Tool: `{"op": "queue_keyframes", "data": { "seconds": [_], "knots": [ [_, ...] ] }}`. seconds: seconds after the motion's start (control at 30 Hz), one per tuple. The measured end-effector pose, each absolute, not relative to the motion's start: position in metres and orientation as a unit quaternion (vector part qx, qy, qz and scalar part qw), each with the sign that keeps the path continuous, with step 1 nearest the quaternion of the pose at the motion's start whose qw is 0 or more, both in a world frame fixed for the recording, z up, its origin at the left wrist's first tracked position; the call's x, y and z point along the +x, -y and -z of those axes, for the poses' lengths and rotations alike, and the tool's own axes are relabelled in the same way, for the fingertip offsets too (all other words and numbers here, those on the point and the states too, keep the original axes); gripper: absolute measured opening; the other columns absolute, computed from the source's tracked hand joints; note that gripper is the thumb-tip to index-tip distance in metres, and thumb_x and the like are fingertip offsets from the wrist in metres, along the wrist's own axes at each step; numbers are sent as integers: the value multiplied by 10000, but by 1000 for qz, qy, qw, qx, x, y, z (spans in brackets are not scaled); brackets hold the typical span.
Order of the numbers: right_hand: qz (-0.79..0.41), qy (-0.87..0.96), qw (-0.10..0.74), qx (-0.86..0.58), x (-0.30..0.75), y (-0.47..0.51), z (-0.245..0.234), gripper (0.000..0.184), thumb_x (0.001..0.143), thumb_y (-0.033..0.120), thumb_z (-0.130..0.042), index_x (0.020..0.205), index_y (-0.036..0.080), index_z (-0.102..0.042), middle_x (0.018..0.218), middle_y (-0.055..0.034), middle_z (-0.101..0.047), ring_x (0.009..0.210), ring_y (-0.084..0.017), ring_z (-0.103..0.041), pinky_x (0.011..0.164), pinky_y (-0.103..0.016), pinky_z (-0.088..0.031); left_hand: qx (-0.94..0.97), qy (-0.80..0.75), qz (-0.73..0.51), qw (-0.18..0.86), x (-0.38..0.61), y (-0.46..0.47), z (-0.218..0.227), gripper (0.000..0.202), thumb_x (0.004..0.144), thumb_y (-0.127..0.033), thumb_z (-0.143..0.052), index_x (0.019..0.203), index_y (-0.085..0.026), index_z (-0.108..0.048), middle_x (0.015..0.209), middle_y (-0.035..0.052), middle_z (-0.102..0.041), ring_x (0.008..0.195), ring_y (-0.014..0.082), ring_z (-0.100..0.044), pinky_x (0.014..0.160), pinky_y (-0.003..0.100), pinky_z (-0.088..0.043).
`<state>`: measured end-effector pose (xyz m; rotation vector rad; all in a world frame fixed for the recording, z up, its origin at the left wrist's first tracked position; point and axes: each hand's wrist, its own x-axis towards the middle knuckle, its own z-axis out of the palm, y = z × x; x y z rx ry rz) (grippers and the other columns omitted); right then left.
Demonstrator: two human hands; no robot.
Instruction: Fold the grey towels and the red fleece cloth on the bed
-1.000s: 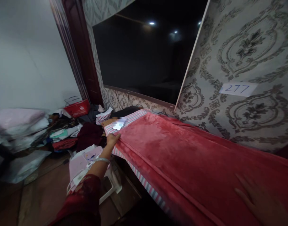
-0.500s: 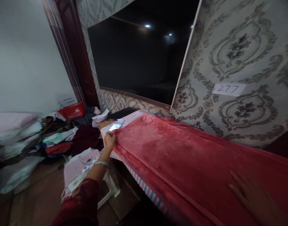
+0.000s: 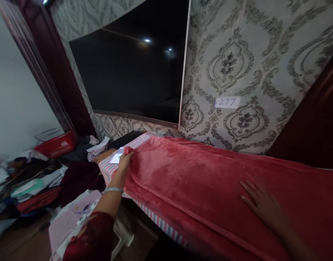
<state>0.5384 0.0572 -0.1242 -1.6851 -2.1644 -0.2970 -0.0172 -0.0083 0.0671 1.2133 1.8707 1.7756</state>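
Note:
A plush red blanket is spread over a long surface with a striped cover. At the blanket's far left end, my left hand is closed on its edge, which bunches up a little between thumb and fingers. Just beyond that hand lies a phone with a lit screen, partly behind the fingers. My right hand rests flat on the blanket at the right, fingers stretched and slightly apart.
Behind the surface a large television hangs on patterned wallpaper, with a "277" label. To the left are heaped clothes, a red basket and a pink board-like item near a white stool.
My left hand has lifted and pulled the blanket's edge, which now bunches at the corner. The view has swung right, bringing a dark red panel in at the right. My right hand stays flat.

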Motion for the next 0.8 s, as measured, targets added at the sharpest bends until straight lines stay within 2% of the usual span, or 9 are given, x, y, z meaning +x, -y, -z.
{"op": "queue_keyframes", "data": {
  "seconds": [0.07, 0.13, 0.23, 0.33, 0.4, 0.47, 0.6, 0.7, 0.8],
  "knots": [
    [100, 771, 183, -602, 536, -56, 121, 670, 914, 619, -292, 1469, 295, -483, 1556, -59, -417, 1436, -338, -352, 1071, -617, -382, 466, -627, -603, 160, 6, -6, -79, 357, 923, -396, -622, 1180, -149, -617, 1173, 80, -638, 1016, 226, -635, 870, 425, -555],
    [95, 772, 171, -605, 535, -55, 117, 652, 928, 604, -296, 1483, 305, -462, 1571, -50, -393, 1450, -331, -329, 1084, -621, -365, 513, -602, -586, 177, 38, -18, -86, 242, 885, -322, -656, 1042, -137, -661, 1029, 52, -680, 939, 206, -644, 854, 382, -543],
    [92, 770, 153, -613, 532, -53, 112, 627, 947, 581, -301, 1497, 314, -438, 1579, -49, -380, 1454, -325, -325, 1093, -628, -351, 652, -517, -518, 197, 97, -18, -79, 140, 813, -204, -633, 933, -152, -682, 911, 20, -710, 905, 203, -643, 855, 325, -514],
    [93, 766, 143, -620, 529, -51, 108, 610, 954, 564, -321, 1496, 312, -441, 1574, -59, -389, 1445, -316, -344, 1105, -614, -344, 807, -409, -370, 211, 147, 8, -48, 225, 843, -190, -532, 1018, -176, -673, 1011, 42, -730, 946, 199, -652, 863, 301, -503],
    [95, 765, 144, -620, 526, -50, 105, 599, 958, 553, -329, 1498, 318, -436, 1578, -54, -382, 1446, -308, -344, 1112, -606, -338, 848, -394, -285, 212, 165, 30, -19, 218, 823, -170, -538, 999, -185, -666, 1003, 57, -730, 937, 202, -665, 861, 297, -510],
    [91, 765, 146, -620, 524, -49, 102, 590, 963, 543, -331, 1503, 324, -427, 1587, -46, -367, 1454, -299, -330, 1119, -600, -330, 870, -393, -233, 186, 172, 47, 6, 242, 767, -116, -545, 968, -187, -660, 1048, 84, -723, 998, 225, -664, 933, 334, -506],
    [69, 762, 147, -628, 521, -46, 96, 586, 964, 528, -342, 1510, 326, -414, 1593, -49, -354, 1466, -289, -307, 1133, -601, -301, 876, -408, -220, 130, 170, 61, 30, 458, 711, -63, -529, 1146, -170, -625, 1335, 154, -618, 1274, 282, -552, 1126, 449, -401],
    [39, 758, 155, -633, 521, -46, 90, 592, 950, 540, -381, 1502, 331, -426, 1585, -46, -370, 1466, -291, -306, 1141, -608, -280, 874, -410, -233, 114, 169, 61, 36, 580, 705, -48, -516, 1269, -167, -577, 1362, 155, -602, 1312, 281, -523, 1152, 489, -380],
    [-26, 739, 175, -650, 517, -53, 74, 547, 936, 525, -434, 1418, 296, -550, 1513, -69, -479, 1422, -310, -385, 1137, -593, -299, 870, -408, -258, 101, 169, 60, 43, 600, 712, -42, -510, 1292, -174, -583, 1358, 145, -611, 1316, 276, -523, 1161, 523, -369]
  ]
}}
